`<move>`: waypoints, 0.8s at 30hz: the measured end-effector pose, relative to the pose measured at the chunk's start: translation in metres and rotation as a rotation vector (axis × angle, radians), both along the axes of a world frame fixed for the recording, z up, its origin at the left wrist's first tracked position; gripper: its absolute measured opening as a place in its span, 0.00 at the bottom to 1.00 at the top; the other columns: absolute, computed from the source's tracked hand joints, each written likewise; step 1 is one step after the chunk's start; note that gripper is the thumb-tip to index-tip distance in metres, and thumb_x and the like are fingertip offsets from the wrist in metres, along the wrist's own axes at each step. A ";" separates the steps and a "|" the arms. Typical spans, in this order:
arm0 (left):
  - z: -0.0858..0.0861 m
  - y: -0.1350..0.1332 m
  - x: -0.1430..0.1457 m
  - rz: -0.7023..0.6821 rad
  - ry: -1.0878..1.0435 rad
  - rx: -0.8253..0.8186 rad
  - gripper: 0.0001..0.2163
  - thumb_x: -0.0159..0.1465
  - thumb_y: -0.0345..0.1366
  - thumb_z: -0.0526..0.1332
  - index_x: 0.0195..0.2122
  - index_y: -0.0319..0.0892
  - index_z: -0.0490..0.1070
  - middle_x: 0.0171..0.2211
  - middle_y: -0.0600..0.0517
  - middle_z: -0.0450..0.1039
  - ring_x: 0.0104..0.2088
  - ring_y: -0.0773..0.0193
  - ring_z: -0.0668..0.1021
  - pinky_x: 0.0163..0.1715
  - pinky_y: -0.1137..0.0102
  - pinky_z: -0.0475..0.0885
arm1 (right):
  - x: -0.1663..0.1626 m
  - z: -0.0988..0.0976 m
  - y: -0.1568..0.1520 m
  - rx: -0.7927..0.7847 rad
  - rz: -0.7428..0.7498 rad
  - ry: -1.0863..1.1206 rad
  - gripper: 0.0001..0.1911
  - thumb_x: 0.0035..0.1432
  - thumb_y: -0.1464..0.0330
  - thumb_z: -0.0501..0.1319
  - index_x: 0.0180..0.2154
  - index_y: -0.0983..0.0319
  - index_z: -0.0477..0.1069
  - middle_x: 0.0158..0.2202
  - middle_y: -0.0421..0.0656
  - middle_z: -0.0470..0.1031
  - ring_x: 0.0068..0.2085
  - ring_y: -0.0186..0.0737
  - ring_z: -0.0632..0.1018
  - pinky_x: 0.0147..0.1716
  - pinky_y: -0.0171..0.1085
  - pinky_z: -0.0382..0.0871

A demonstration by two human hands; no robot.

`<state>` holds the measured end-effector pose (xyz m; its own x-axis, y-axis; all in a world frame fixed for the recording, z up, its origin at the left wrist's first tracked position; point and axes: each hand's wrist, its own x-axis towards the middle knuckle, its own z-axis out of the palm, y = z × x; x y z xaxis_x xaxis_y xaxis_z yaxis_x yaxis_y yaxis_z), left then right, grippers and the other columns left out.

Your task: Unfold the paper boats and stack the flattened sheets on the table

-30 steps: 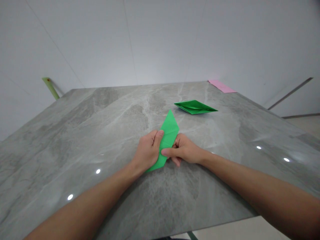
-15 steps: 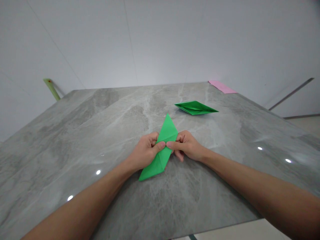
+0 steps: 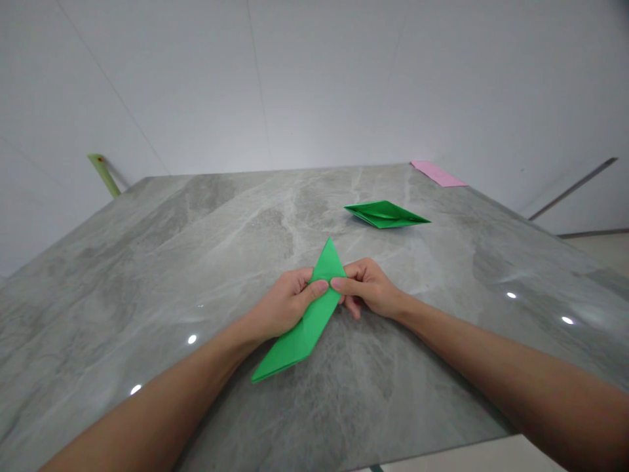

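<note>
A bright green folded paper (image 3: 314, 321) is held above the grey table, one point aimed away from me and a longer end slanting down to the left. My left hand (image 3: 289, 301) pinches its left edge, thumb on top. From the right, my right hand (image 3: 368, 288) grips the same paper, its thumb close to the left thumb near the upper part. The fingers under the paper are partly hidden. Beyond my hands a second green folded paper (image 3: 387, 214), pointed at both ends, lies on the table.
The marbled grey table (image 3: 236, 229) meets a white wall (image 3: 206, 85) at the back. A pink paper (image 3: 439, 173) lies at the far right corner. A pale green strip-like object (image 3: 104, 174) leans at the far left, and a dark thin bar (image 3: 572, 188) is at the right.
The held green paper has shifted down toward me, and its lower end reaches farther to the lower left. Both hands keep their pinch in nearly the same place.
</note>
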<state>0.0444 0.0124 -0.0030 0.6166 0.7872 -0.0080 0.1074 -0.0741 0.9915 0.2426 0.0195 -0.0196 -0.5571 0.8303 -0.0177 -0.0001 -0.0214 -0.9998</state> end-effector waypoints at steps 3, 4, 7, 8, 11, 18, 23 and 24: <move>0.004 0.000 -0.007 -0.054 0.043 0.002 0.14 0.66 0.46 0.57 0.34 0.42 0.74 0.25 0.56 0.67 0.24 0.69 0.64 0.25 0.73 0.60 | 0.000 0.003 0.000 0.050 -0.023 -0.011 0.25 0.56 0.50 0.64 0.20 0.63 0.69 0.10 0.38 0.68 0.12 0.29 0.65 0.13 0.30 0.55; 0.005 0.000 -0.009 -0.085 0.055 -0.003 0.14 0.67 0.46 0.57 0.35 0.42 0.74 0.26 0.56 0.68 0.24 0.69 0.64 0.26 0.74 0.60 | -0.001 0.004 0.000 0.072 -0.042 -0.014 0.25 0.56 0.50 0.63 0.19 0.63 0.68 0.11 0.38 0.68 0.12 0.28 0.65 0.13 0.30 0.55; 0.005 -0.003 -0.010 -0.178 0.081 -0.087 0.15 0.67 0.48 0.57 0.38 0.42 0.75 0.27 0.55 0.68 0.25 0.69 0.65 0.26 0.74 0.60 | -0.002 0.006 -0.001 0.112 -0.104 -0.011 0.27 0.56 0.48 0.63 0.19 0.62 0.67 0.12 0.37 0.67 0.14 0.28 0.65 0.14 0.29 0.54; 0.004 -0.004 -0.008 -0.184 0.083 -0.137 0.16 0.66 0.49 0.58 0.39 0.41 0.75 0.27 0.55 0.68 0.24 0.69 0.65 0.25 0.74 0.59 | -0.002 0.007 -0.001 0.113 -0.116 -0.006 0.27 0.57 0.48 0.62 0.19 0.62 0.66 0.12 0.37 0.67 0.14 0.28 0.65 0.14 0.29 0.54; 0.003 -0.007 -0.002 -0.132 0.057 -0.220 0.19 0.65 0.52 0.57 0.37 0.40 0.76 0.26 0.55 0.69 0.22 0.70 0.64 0.24 0.74 0.59 | -0.003 0.006 -0.003 0.125 -0.104 -0.022 0.27 0.56 0.48 0.63 0.19 0.62 0.66 0.12 0.37 0.67 0.14 0.28 0.65 0.14 0.29 0.54; 0.007 -0.008 0.001 -0.133 0.088 -0.089 0.16 0.67 0.48 0.56 0.34 0.41 0.74 0.26 0.55 0.67 0.24 0.69 0.64 0.26 0.73 0.59 | -0.005 0.005 -0.006 0.180 -0.174 -0.093 0.30 0.59 0.48 0.59 0.15 0.61 0.64 0.11 0.38 0.66 0.14 0.28 0.65 0.15 0.30 0.55; 0.005 -0.010 0.003 -0.065 0.073 -0.040 0.15 0.67 0.48 0.55 0.32 0.42 0.70 0.26 0.55 0.66 0.25 0.68 0.65 0.25 0.73 0.60 | -0.009 0.008 -0.005 0.163 -0.247 -0.086 0.31 0.61 0.47 0.56 0.16 0.61 0.64 0.11 0.37 0.64 0.14 0.28 0.63 0.14 0.30 0.52; 0.005 -0.011 0.004 -0.023 0.081 -0.006 0.15 0.67 0.47 0.55 0.31 0.42 0.69 0.25 0.55 0.66 0.25 0.67 0.65 0.25 0.73 0.61 | -0.010 0.009 -0.005 0.159 -0.252 -0.082 0.31 0.60 0.46 0.56 0.16 0.61 0.63 0.11 0.36 0.63 0.14 0.29 0.62 0.14 0.31 0.52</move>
<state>0.0482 0.0018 0.0019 0.6319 0.7725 -0.0633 0.1856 -0.0715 0.9800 0.2330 0.0150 -0.0107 -0.3350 0.9382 0.0872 0.0950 0.1257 -0.9875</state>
